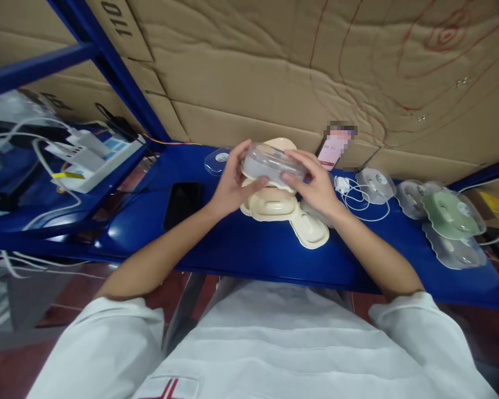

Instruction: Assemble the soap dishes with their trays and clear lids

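Both my hands grip a clear plastic case [270,164] above the blue shelf [241,249]. My left hand [233,183] pinches its left end with thumb below and fingers on top. My right hand [314,185] clasps its right end the same way. Right under the case lie cream-coloured moulded parts [274,208], one of them [310,230] angled toward me. Another cream part [280,144] shows behind the case.
A black phone [182,204] lies left of the hands. A clear lid [217,159] sits behind it. To the right are a white coiled cable [357,202], clear shells [376,184] and a green part [451,213]. A power strip with plugs [93,158] is at left; cardboard lines the back.
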The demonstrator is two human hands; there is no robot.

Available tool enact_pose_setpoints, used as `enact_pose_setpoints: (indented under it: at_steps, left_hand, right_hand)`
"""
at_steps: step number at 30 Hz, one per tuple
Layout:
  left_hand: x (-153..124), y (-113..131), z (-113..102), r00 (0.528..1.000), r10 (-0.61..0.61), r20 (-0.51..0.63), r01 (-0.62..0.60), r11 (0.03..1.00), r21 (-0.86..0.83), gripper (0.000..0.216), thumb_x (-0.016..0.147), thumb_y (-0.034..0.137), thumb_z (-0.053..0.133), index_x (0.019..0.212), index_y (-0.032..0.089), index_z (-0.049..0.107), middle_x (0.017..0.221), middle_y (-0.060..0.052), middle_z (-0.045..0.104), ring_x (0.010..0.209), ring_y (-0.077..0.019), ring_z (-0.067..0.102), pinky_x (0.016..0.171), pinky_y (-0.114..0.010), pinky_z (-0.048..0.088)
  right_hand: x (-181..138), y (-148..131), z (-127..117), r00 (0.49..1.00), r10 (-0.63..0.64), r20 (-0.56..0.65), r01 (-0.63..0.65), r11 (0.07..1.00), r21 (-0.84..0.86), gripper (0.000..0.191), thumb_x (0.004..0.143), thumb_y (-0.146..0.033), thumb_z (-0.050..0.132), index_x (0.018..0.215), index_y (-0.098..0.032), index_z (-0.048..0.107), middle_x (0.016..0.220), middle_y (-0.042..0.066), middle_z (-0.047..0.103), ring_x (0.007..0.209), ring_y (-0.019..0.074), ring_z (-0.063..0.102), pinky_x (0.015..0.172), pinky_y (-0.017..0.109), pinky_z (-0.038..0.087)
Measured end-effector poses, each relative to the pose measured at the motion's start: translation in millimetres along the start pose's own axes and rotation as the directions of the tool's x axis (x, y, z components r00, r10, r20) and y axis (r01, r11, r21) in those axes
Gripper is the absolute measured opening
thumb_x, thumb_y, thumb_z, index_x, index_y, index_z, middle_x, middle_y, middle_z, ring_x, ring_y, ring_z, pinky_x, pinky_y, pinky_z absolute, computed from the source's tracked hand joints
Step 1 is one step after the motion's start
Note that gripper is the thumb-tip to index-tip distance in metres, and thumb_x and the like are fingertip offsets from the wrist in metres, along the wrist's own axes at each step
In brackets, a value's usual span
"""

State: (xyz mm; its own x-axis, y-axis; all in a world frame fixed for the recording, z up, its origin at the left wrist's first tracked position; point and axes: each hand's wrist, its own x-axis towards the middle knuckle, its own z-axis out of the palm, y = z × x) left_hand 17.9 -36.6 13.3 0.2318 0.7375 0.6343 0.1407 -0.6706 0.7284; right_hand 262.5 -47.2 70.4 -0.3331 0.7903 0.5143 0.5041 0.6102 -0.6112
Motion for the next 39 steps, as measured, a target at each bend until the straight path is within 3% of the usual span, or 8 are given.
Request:
enact_pose_setpoints:
  at_steps: [7,12,19,23,27,31,34,39]
  left_hand:
    - [19.1,-39.1,-46.5,0.991,-0.124,-0.055,0.120,0.990,-0.071,0.090,0.083,0.072,0.089,0.157,0.040,0.049,0.157,-0.010,0.058,0.136,-0.0320,0.068,0.113,-0.047,0.060]
    - [17.9,-43.9,-59.1,0.994,-0.100,-0.052,0.105,0.988,0.113,0.090,0.081,0.076,0.087,0.156,0.041,0.052,0.159,-0.009,0.054,0.131,-0.0307,0.068,0.110,-0.046,0.060]
    - [14.2,-47.3,-63.1,0.973,-0.231,0.014,0.193,0.843,0.502,0.056,0.092,0.065,0.081,0.135,0.030,0.074,0.131,-0.009,0.070,0.129,-0.0301,0.062,0.116,-0.047,0.052]
    - [15.3,-52.1,-63.3,0.975,-0.216,-0.043,0.207,0.833,0.513,0.045,0.099,0.060,0.074,0.129,0.027,0.073,0.128,-0.009,0.071,0.129,-0.0292,0.062,0.114,-0.046,0.053]
    - [17.5,-53.3,-61.1,0.984,-0.178,-0.031,0.172,0.868,0.467,0.046,0.098,0.066,0.069,0.113,0.022,0.073,0.148,-0.013,0.063,0.142,-0.0311,0.057,0.118,-0.045,0.050]
    - [17.9,-48.4,-52.2,0.978,-0.205,0.044,0.183,0.935,0.303,0.055,0.098,0.071,0.066,0.124,0.023,0.068,0.129,-0.009,0.074,0.116,-0.0261,0.070,0.102,-0.040,0.057]
    - [17.7,-45.4,-46.5,0.976,-0.218,0.024,0.210,0.961,0.182,0.058,0.091,0.075,0.075,0.117,0.023,0.068,0.117,-0.007,0.077,0.106,-0.0239,0.071,0.094,-0.036,0.057]
    - [16.6,-37.3,-42.2,0.969,-0.245,-0.026,0.242,0.967,-0.083,0.057,0.087,0.075,0.083,0.104,0.024,0.064,0.101,-0.003,0.074,0.087,-0.0177,0.067,0.077,-0.029,0.054]
  right_hand:
    - [63.1,25.6,23.6,0.951,0.308,0.026,-0.295,0.876,0.381,0.077,0.096,-0.087,0.055,0.146,-0.029,0.064,0.144,0.005,0.073,0.130,0.0284,0.069,0.108,0.048,0.060]
    - [60.7,43.7,-10.1,0.959,0.272,-0.076,-0.247,0.940,0.235,0.060,0.088,-0.075,0.077,0.124,-0.028,0.073,0.143,0.004,0.073,0.142,0.0284,0.061,0.127,0.050,0.044]
    - [41.2,36.3,-71.0,0.942,0.236,0.239,-0.217,0.971,-0.104,0.065,0.084,-0.080,0.077,0.124,-0.028,0.073,0.130,0.006,0.075,0.122,0.0308,0.069,0.109,0.050,0.055]
    - [34.7,34.6,-84.9,0.864,0.223,0.452,-0.182,0.974,-0.134,0.069,0.082,-0.081,0.077,0.127,-0.029,0.072,0.121,0.005,0.077,0.114,0.0306,0.071,0.101,0.048,0.057]
    - [32.5,47.3,-80.3,0.772,0.225,0.594,-0.146,0.973,-0.179,0.066,0.078,-0.077,0.082,0.127,-0.033,0.073,0.121,0.004,0.077,0.114,0.0340,0.073,0.102,0.054,0.058]
    - [34.4,51.4,-68.2,0.743,0.226,0.630,-0.129,0.972,-0.197,0.064,0.078,-0.074,0.082,0.128,-0.034,0.074,0.123,0.004,0.076,0.116,0.0358,0.073,0.104,0.057,0.059]
    - [36.3,44.3,-57.4,0.764,0.176,0.621,-0.075,0.980,-0.185,0.059,0.086,-0.071,0.076,0.129,-0.031,0.074,0.126,0.007,0.077,0.116,0.0360,0.073,0.106,0.057,0.058]
    - [36.9,20.4,-27.4,0.953,-0.058,0.296,0.111,0.980,-0.168,0.073,0.101,-0.063,0.064,0.164,-0.031,0.047,0.168,0.009,0.051,0.156,0.0353,0.047,0.128,0.061,0.042]
